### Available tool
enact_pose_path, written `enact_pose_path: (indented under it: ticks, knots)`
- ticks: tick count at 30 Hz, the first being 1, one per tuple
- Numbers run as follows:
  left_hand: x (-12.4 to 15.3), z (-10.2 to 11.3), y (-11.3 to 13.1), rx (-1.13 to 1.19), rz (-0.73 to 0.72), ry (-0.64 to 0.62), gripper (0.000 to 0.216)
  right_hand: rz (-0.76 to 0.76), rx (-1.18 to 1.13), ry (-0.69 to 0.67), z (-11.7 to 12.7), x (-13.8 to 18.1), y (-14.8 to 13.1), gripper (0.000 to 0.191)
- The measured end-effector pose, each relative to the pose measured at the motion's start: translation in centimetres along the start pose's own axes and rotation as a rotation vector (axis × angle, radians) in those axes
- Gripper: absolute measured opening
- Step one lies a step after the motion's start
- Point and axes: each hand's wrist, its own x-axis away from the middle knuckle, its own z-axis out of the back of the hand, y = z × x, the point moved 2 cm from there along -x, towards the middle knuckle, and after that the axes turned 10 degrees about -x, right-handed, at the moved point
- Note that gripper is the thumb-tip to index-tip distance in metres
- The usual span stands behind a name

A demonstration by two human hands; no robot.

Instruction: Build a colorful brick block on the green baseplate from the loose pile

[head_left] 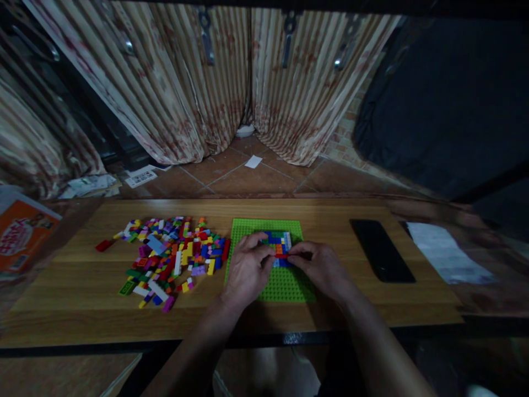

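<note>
A green studded baseplate (285, 286) lies on the table, carrying a patch of joined blue, white, orange and yellow bricks (278, 240). Over that patch, a small red brick (281, 256) is pinched between my two hands. My left hand (249, 264) covers the plate's left part, its thumb and forefinger closed at the brick's left end. From the right, my right hand (322, 264) grips the other end with thumb and forefinger. Whether the red brick is seated on the studs or just above them, I cannot tell. The left fingers hide part of the bricks beneath.
Loose bricks of many colours (173, 259) are heaped left of the plate on the wooden table (339, 220). A black phone-like slab (382, 251) lies to the right. Paper sheets (448, 253) are beyond the table's right end, and an orange-and-white package (25, 231) stands at the left.
</note>
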Motion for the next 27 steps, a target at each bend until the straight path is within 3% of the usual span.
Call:
enact_pose_path:
  ticks: [10, 27]
  knots:
    - [-0.1, 0.1, 0.2, -0.062, -0.016, -0.004, 0.014, -0.057, 0.075, 0.038, 1.7, -0.5, 1.2, 0.036]
    - [-0.1, -0.1, 0.3, -0.121, -0.059, 0.001, 0.016, -0.035, 0.127, 0.053, 0.8, -0.6, 0.5, 0.03]
